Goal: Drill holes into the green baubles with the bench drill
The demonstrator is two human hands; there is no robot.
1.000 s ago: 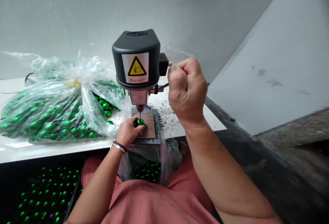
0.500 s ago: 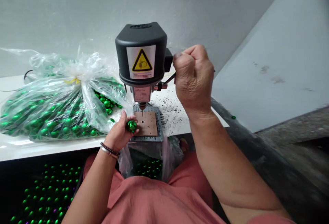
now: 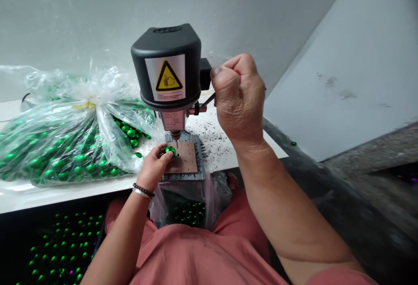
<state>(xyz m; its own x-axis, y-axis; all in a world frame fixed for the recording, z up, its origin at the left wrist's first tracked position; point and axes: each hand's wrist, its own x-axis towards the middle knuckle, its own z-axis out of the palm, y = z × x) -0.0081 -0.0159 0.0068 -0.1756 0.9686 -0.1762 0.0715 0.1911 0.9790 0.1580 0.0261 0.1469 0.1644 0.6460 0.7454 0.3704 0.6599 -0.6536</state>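
Note:
A small black bench drill [image 3: 166,69] with a yellow warning label stands on the white table [image 3: 65,189]. My left hand [image 3: 154,166] pinches a shiny green bead [image 3: 170,150] on the brown plate [image 3: 186,163] under the drill bit. My right hand [image 3: 238,100] is a fist wrapped round the drill's red-tipped feed lever [image 3: 209,99] on the machine's right side.
A big clear plastic bag of green beads [image 3: 62,145] lies on the table left of the drill. Black swarf [image 3: 215,143] litters the table right of it. A bag of beads [image 3: 187,211] hangs below the table edge, and a dark tray of beads [image 3: 58,250] sits lower left.
My left hand lifted the green bead off the plate, turned it beside the plate, then set it back under the bit. My right hand raised the lever a little.

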